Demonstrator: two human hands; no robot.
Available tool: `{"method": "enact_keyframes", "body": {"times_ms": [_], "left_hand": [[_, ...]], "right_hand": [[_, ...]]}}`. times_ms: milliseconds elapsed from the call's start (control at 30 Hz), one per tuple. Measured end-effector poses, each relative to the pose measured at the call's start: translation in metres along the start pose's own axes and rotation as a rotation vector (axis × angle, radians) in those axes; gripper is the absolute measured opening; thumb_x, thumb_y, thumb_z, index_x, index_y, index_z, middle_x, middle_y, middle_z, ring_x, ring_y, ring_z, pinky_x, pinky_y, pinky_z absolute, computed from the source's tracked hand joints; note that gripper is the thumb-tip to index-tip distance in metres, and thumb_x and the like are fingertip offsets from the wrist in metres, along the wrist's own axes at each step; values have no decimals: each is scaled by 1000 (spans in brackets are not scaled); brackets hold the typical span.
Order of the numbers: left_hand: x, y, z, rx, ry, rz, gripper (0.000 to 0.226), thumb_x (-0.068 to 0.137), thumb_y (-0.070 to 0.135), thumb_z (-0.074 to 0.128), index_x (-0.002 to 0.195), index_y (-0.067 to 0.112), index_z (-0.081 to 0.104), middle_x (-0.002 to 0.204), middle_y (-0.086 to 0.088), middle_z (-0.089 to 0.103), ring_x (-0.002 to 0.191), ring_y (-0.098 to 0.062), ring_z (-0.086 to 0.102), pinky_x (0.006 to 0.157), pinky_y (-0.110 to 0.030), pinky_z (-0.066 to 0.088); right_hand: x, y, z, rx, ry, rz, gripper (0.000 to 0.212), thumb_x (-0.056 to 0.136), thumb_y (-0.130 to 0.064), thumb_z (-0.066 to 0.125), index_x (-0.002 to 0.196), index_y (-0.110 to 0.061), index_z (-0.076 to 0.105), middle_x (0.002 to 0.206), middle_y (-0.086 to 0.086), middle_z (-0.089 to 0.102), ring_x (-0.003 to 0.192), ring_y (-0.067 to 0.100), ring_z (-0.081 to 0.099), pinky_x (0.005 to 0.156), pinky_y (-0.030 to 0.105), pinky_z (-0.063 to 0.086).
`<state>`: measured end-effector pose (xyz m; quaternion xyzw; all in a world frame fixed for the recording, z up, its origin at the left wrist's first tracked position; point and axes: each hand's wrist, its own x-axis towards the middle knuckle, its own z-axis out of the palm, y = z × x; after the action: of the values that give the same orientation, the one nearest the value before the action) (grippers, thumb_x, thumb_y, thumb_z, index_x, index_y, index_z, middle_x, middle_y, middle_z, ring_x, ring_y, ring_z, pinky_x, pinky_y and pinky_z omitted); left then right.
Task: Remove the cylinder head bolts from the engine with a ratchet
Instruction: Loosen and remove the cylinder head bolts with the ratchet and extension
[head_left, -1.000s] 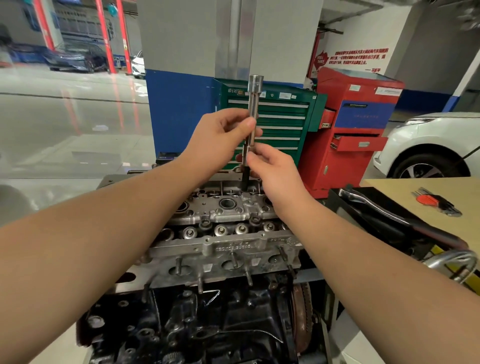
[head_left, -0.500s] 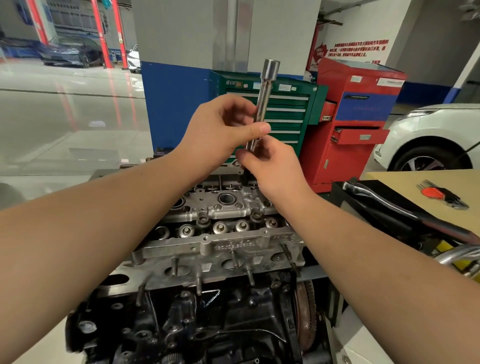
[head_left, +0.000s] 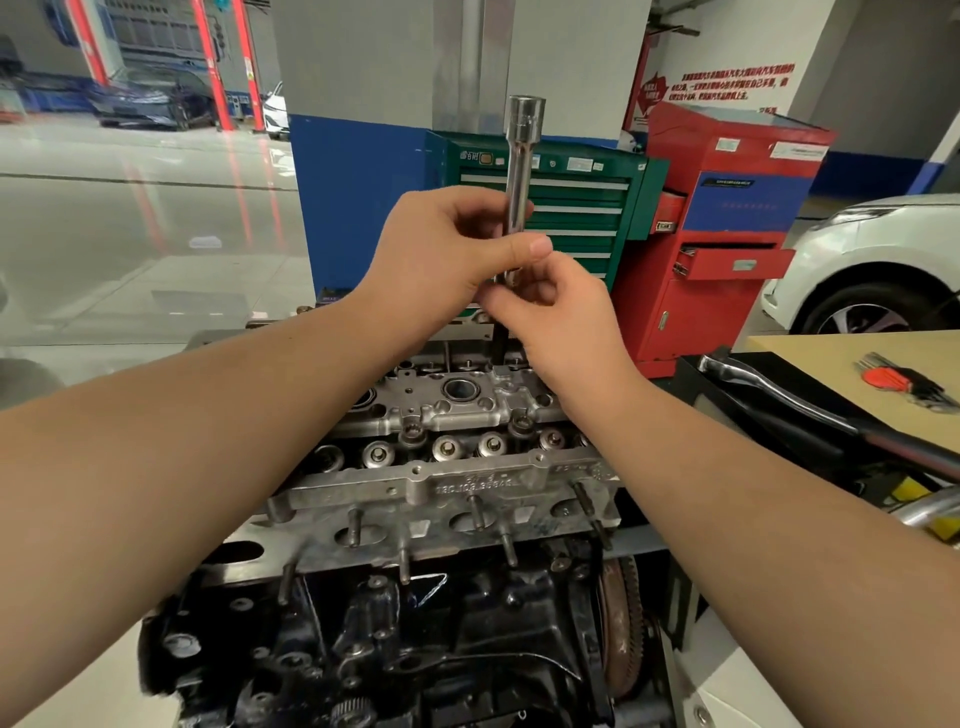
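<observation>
The engine (head_left: 415, 597) stands in front of me with its grey cylinder head (head_left: 457, 467) on top, studs sticking out of its near face. Above the head's far side I hold a long chrome extension bar with a socket end (head_left: 521, 171) upright. My left hand (head_left: 447, 249) pinches the bar's middle between thumb and fingers. My right hand (head_left: 556, 306) grips its lower end, where a dark bolt shank (head_left: 500, 343) hangs down toward the head. A long ratchet handle (head_left: 789, 405) lies on the black tray at the right.
A green tool cabinet (head_left: 571, 208) and a red tool cart (head_left: 727, 249) stand behind the engine. A tan table (head_left: 841, 364) at the right carries a red hex key set (head_left: 904, 379). A white car (head_left: 883, 270) is parked at the far right.
The bar has gone from tilted right to nearly upright, and both hands have shifted slightly on it; the view has moved a little.
</observation>
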<state>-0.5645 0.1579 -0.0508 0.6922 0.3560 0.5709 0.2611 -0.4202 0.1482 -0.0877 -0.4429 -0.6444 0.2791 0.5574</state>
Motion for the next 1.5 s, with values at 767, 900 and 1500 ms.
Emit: {"method": "enact_keyframes", "body": {"times_ms": [767,900,1500], "left_hand": [[3,-5,1,-63,-23,13,39,83,20,89,118,11,74,105,-20,74,100,-33,74,95,-44,61],[4,-5,-3,-118,-105,-31,43,91,13,80,130,4,64,104,-13,80,101,-27,78,98,-44,60],[2,2,-1,-71,-147,-5,37,91,24,79,125,16,65,113,-1,73,103,-22,73,98,-47,60]], "right_hand": [[1,3,-3,-13,40,26,32,74,-27,90,89,-17,63,78,-7,66,70,5,62,67,26,53],[1,5,-6,153,-79,69,15,92,-20,72,106,-17,71,97,3,78,89,11,73,82,27,58],[1,7,-1,-46,19,39,35,71,-29,89,88,-15,61,75,-6,66,69,10,62,72,38,54]]}}
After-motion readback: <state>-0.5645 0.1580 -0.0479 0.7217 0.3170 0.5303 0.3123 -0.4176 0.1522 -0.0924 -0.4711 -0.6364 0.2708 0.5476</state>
